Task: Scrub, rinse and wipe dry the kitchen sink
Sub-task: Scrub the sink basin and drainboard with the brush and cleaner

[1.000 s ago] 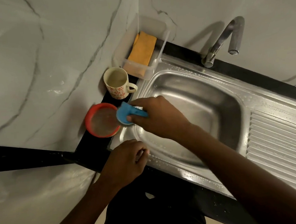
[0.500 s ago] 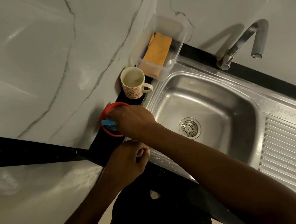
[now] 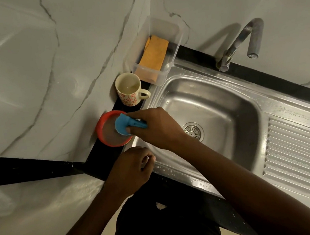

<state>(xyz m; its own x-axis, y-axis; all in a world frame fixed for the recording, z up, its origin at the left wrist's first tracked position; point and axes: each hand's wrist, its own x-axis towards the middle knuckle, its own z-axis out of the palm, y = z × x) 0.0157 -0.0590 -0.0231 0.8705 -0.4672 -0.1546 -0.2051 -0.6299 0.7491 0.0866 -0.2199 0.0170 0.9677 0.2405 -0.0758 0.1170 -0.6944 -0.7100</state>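
Your right hand [image 3: 157, 128] has slid back toward the sink [image 3: 224, 103] since a moment ago. The blue scrubber [image 3: 122, 124] has come from the far side of the red dish [image 3: 102, 130] to the side next to the basin.

The sink is the biggest thing here. It lies to your right, shiny and dotted with water drops, with the tap [image 3: 245, 38] behind it. Your right hand has its fingers and thumb curled round the scrubber's handle. The round head hangs over the dish, which looks to hold cloudy water. Your left hand [image 3: 130, 169] rests curled on the sink's near corner, and I cannot tell if it holds anything. Behind the dish are a clear tub [image 3: 173, 39] with an orange cloth [image 3: 153, 53] in it, and a mug [image 3: 128, 87].

I think you are wetting the scrubber with soapy water. Dip the whole round head in. Then lift it straight over to the basin so it does not drip on the black counter [image 3: 98, 166]. Start on the sink's walls and work down to the drain [image 3: 193, 130]. Keep the cloth dry for last.
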